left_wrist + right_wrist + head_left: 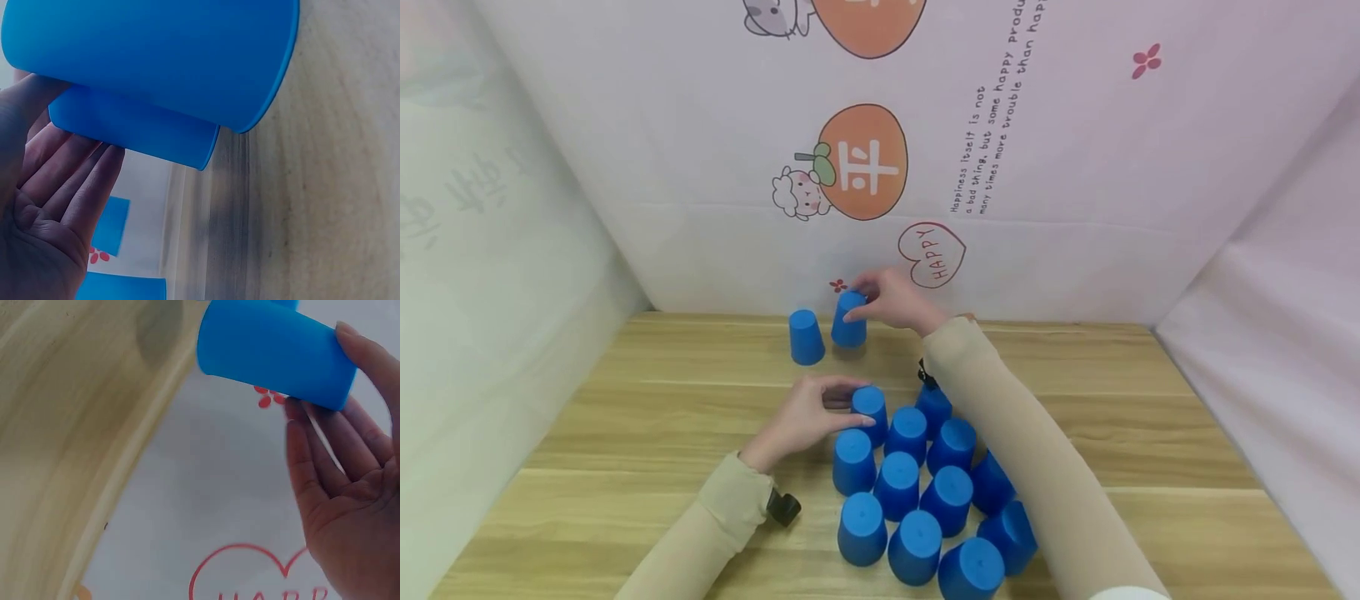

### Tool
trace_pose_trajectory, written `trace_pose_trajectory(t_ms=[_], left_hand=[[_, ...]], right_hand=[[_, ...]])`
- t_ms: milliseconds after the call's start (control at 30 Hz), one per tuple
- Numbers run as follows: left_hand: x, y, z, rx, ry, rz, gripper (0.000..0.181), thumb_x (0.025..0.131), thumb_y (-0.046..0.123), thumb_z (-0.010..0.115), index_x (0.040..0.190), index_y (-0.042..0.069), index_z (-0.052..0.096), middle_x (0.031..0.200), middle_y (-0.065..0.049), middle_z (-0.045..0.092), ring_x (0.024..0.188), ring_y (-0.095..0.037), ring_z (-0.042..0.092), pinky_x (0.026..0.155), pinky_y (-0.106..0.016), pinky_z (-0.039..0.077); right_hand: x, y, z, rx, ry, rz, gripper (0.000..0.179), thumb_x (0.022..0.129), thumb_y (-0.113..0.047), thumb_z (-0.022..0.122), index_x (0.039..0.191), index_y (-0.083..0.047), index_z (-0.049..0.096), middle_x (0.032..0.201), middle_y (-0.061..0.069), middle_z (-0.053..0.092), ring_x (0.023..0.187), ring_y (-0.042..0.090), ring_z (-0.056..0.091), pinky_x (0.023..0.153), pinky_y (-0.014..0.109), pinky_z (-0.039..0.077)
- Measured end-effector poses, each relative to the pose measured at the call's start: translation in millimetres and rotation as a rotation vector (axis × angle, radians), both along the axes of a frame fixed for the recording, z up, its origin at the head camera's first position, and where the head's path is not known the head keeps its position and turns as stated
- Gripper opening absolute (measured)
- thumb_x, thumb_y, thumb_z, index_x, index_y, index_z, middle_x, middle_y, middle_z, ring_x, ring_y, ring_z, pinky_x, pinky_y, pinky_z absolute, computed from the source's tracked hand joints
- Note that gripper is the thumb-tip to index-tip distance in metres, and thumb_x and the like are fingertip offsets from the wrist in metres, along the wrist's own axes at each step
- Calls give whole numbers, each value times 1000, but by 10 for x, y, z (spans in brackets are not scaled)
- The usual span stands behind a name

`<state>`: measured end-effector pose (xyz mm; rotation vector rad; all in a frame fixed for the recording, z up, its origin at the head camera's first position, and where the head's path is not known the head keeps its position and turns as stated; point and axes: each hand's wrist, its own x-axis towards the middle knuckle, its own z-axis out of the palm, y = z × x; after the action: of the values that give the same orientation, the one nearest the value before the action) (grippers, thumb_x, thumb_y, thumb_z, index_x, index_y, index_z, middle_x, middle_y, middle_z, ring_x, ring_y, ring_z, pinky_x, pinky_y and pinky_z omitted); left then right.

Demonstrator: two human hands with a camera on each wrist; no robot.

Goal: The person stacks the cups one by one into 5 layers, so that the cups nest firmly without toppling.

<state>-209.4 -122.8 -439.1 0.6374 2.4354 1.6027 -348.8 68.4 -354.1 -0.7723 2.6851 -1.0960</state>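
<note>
Near the back edge of the table, my right hand (895,302) holds a blue cup (849,321) upside down, thumb on one side and fingers on the other. In the right wrist view this cup (278,353) looks slightly above the wood, its shadow apart from it. Just left of it, another blue cup (807,337) stands mouth down. My left hand (808,417) grips a blue cup (869,412) at the back left of a group of upside-down cups. The left wrist view shows that cup (134,128) between thumb and fingers, partly hidden by a nearer cup (156,56).
Several more blue cups (898,483) stand mouth down in close rows at the front middle of the wooden table (647,442). My right forearm (1037,442) passes over the group's right side and hides part of it. A printed white cloth (1037,267) hangs behind the table.
</note>
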Motion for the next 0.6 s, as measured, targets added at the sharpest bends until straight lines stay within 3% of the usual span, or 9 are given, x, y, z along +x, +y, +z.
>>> trace_pose_trajectory(t_ms=[267, 600], left_hand=[[-6, -6, -6, 14, 12, -9, 49, 83, 32, 87, 126, 14, 71, 119, -1, 72, 107, -19, 70, 91, -37, 56], [-15, -14, -14, 13, 7, -11, 50, 83, 33, 87, 126, 13, 71, 119, 0, 72, 105, -17, 70, 90, -35, 57]], right_hand=[[-6, -217, -96, 213, 29, 27, 54, 86, -27, 86, 131, -6, 65, 128, 10, 66, 114, 26, 62, 96, 36, 54], [1, -319, -162, 243, -11, 23, 51, 89, -20, 83, 133, -2, 62, 129, 14, 65, 117, 28, 61, 99, 40, 52]])
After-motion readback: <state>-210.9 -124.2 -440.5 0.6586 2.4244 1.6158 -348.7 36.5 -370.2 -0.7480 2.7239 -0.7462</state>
